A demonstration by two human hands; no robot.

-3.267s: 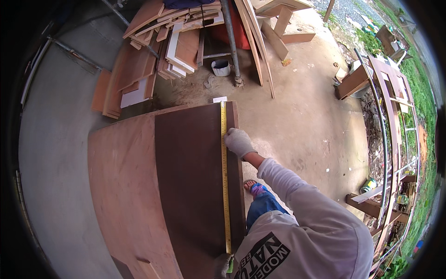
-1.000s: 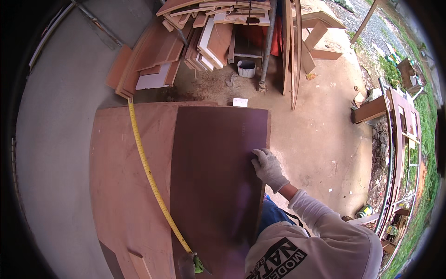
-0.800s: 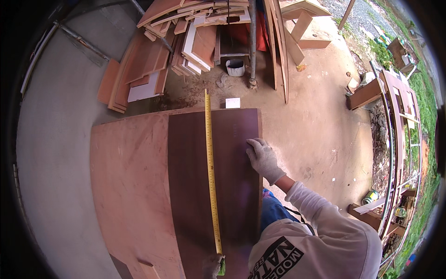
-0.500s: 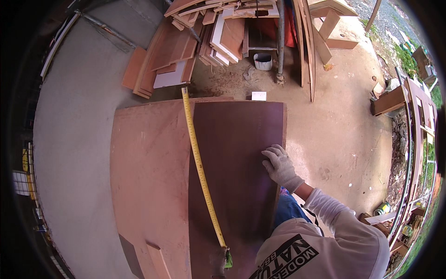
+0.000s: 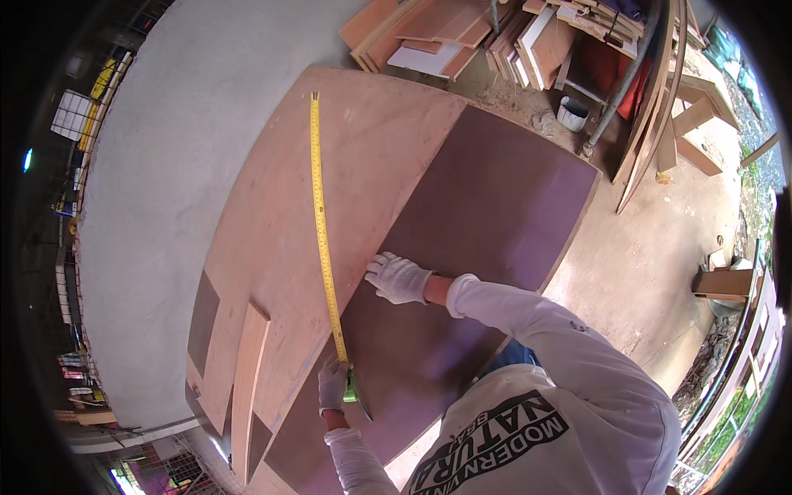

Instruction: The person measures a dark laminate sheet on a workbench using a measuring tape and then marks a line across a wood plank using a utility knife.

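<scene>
My gloved left hand point(image 5: 333, 386) is closed on a green tape measure point(image 5: 350, 386) at the near part of the dark brown panel point(image 5: 495, 194). From it the yellow blade point(image 5: 322, 223) runs out, slightly bowed, over the pale plywood sheet point(image 5: 371, 157), its hooked tip near the sheet's far left. Whether the blade touches the wood I cannot tell. Gloved too, my right hand point(image 5: 398, 279) lies on the dark panel at its left edge, fingers slightly apart. The dark panel rests over part of the plywood.
A narrow wood strip point(image 5: 250, 371) and a small dark piece point(image 5: 203, 318) lie on the plywood's near left. Stacked boards point(image 5: 437, 37), a white bucket point(image 5: 572, 114) and a metal pole point(image 5: 623, 82) stand beyond. Bare grey concrete point(image 5: 190, 124) stretches along the left.
My view has turned, and the scene appears rotated. My right hand has gone from the dark panel's right side to its left edge. The blade's tip has swung over the plywood.
</scene>
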